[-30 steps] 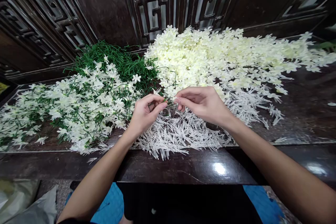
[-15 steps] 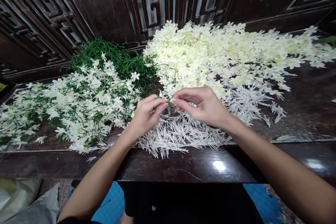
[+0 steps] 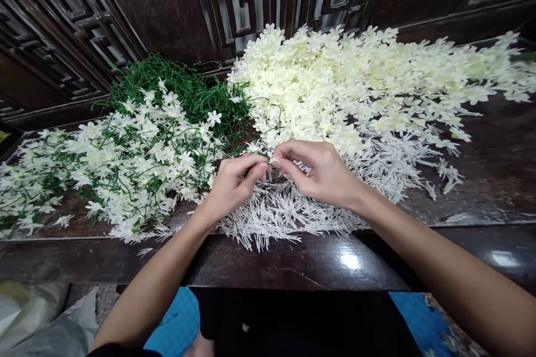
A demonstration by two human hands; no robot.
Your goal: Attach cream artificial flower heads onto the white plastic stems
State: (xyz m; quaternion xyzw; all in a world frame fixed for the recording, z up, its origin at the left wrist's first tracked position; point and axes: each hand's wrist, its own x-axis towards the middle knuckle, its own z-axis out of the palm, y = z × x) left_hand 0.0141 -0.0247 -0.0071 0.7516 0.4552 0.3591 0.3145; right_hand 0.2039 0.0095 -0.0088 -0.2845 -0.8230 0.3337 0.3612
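Note:
My left hand [image 3: 237, 181] is closed in a pinch on a green plastic flower stem [image 3: 269, 161], whose tip shows at the fingertips. Facing it, my right hand [image 3: 322, 173] pinches a thin white stamen piece [image 3: 276, 159] against that tip; its exact shape is too small to make out. Below both hands lies a pile of white stamen pieces [image 3: 288, 212]. Loose cream-white artificial blossoms [image 3: 318, 89] are heaped beyond the right hand. Left of my left hand spread white flowers on green stems [image 3: 146, 162].
Bare green stems [image 3: 176, 86] lie tangled at the back left. Everything rests on a dark, glossy wooden bench [image 3: 301, 262] against a carved wooden back [image 3: 171, 5]. Pale bags [image 3: 37, 318] are on the floor at lower left, and blue fabric [image 3: 180, 321] shows below the bench edge.
The right fingertips have shifted slightly left, closer to the left ones, and the white piece now meets the stem tip. The view has shifted slightly; the piles look the same.

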